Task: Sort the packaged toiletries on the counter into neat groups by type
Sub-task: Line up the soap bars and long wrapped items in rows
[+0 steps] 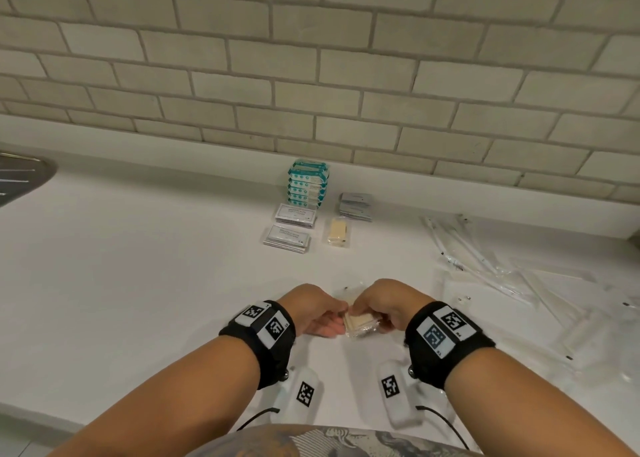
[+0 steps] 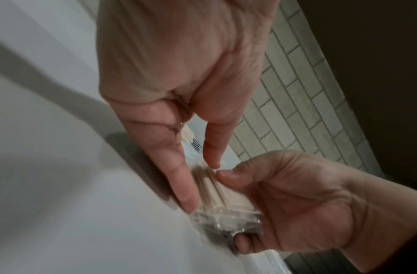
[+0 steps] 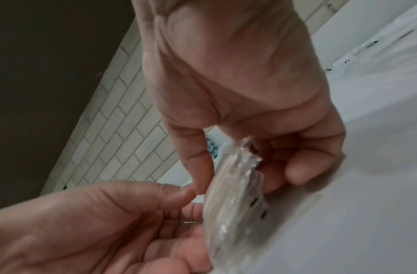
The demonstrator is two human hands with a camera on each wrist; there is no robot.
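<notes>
I see both hands meeting low in the centre of the head view, just above the white counter [image 1: 145, 266]. My left hand [image 1: 313, 309] has its fingers fairly straight along one side of a small clear packet of pale sticks [image 1: 360, 325], thumb close over the top. My right hand [image 1: 384, 304] has its fingers curled under the packet and its thumb on top, pinching it. In the left wrist view the sticks [image 2: 220, 192] run from upper left to lower right, with the crinkled clear end of the wrapper at the lower right. In the head view the packet's long axis lies roughly left to right between the two hands. I cannot tell whether it touches the counter.

Higher in the frame, near the tiled wall [image 1: 311, 58], the sorted groups sit close together: a stack of teal packs [image 1: 306, 184], two piles of white sachets [image 1: 294, 226] below it, a pile of grey sachets [image 1: 355, 207] to the right, and another packet of pale sticks [image 1: 337, 233] with its long axis pointing toward the wall. Loose clear-wrapped long items [image 1: 502, 266] are scattered across the right of the frame.
</notes>
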